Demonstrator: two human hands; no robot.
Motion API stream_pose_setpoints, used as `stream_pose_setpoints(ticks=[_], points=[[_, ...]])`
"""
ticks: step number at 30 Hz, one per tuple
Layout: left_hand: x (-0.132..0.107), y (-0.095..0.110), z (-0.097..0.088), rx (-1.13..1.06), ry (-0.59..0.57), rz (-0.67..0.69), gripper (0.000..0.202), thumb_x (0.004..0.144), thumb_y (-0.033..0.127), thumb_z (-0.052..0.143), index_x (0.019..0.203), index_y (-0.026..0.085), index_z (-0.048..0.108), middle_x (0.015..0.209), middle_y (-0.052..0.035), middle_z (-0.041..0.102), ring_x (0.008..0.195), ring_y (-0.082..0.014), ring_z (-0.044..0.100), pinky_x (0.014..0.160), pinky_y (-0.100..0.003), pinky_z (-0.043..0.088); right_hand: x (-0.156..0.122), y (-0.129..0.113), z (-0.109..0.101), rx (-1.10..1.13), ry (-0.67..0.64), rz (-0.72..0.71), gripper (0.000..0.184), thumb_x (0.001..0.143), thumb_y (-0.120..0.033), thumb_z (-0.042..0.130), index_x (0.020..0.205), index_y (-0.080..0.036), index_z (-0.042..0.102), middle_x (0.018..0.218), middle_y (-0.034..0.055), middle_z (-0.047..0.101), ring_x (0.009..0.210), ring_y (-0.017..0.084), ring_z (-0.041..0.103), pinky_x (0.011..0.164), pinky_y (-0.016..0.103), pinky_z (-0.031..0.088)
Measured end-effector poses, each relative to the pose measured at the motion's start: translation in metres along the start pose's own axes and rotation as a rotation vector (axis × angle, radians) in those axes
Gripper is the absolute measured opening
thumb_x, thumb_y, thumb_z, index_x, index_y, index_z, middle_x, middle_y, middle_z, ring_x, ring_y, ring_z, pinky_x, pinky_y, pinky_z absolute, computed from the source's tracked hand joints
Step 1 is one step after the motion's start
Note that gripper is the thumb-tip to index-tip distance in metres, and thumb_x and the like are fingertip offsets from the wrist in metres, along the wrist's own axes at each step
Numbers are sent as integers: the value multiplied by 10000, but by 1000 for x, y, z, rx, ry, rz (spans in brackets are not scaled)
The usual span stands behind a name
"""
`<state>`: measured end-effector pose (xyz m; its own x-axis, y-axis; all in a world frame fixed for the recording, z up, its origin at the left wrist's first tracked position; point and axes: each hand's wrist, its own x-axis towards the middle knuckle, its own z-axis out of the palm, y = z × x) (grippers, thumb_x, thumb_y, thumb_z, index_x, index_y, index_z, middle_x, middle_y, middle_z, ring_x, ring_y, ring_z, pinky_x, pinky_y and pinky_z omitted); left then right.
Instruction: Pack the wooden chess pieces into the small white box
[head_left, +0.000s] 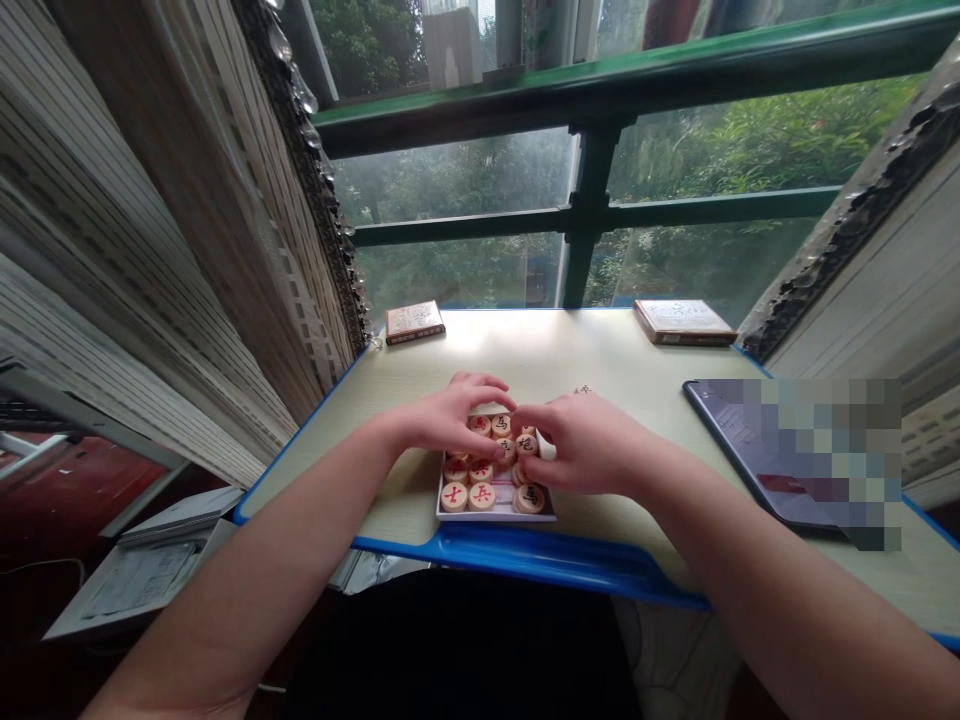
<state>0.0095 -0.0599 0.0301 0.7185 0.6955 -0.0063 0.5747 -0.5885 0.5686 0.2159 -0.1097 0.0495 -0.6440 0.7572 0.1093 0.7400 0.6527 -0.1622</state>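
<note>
In the head view, a shallow white box (491,516) holds round wooden Chinese chess pieces with red and black characters. My left hand (454,415) reaches over its left side, fingers and thumb apart. Its thumb tip lies against a piece in the middle. At the box's right side, my right hand (585,440) has its index finger and thumb around a black-lettered chess piece (526,444). Red-lettered pieces (481,496) lie at the front left, and a black-lettered piece (530,498) sits at the front right. My fingers hide part of the far rows.
The box rests on a pale table (397,500) with a blue rim. Flat boxes stand at the back left (415,322) and back right (684,322). A dark tablet (739,450), partly pixelated, lies on the right. Curtains and a green-framed window (592,190) surround the table.
</note>
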Motion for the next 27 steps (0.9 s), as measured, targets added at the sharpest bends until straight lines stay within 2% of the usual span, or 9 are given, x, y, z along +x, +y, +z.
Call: stream_pose_setpoints(ticks=[5, 11, 23, 27], points=[[1, 0, -1, 7, -8, 12, 525, 656, 482, 706, 1126, 268, 608, 1308, -83, 446, 1274, -273, 331, 1078, -443, 273, -1, 1, 0, 89, -28, -44, 157, 731, -258, 534, 799, -227, 672, 677, 25, 663, 584, 145, 543, 533, 240, 300], [2, -4, 0, 8, -12, 35, 518, 666, 477, 700, 1128, 264, 605, 1292, -80, 471, 1262, -264, 349, 1073, -432, 276, 0, 2, -2, 268, -134, -32, 187, 718, -181, 523, 779, -209, 697, 688, 24, 674, 588, 130, 551, 534, 221, 339], [2, -4, 0, 5, 1, 23, 462, 691, 445, 676, 1109, 256, 621, 1260, -69, 507, 1227, -265, 377, 1060, -422, 290, 2, 0, -3, 290, -179, 14, 178, 721, -183, 532, 804, -195, 689, 723, 36, 683, 602, 135, 561, 540, 222, 359], [1, -2, 0, 8, 10, 37, 512, 667, 468, 693, 1128, 261, 605, 1269, -69, 496, 1240, -268, 362, 1059, -414, 296, 2, 0, -3, 293, -184, 20, 185, 732, -193, 529, 819, -194, 693, 733, 39, 686, 611, 136, 565, 540, 221, 360]])
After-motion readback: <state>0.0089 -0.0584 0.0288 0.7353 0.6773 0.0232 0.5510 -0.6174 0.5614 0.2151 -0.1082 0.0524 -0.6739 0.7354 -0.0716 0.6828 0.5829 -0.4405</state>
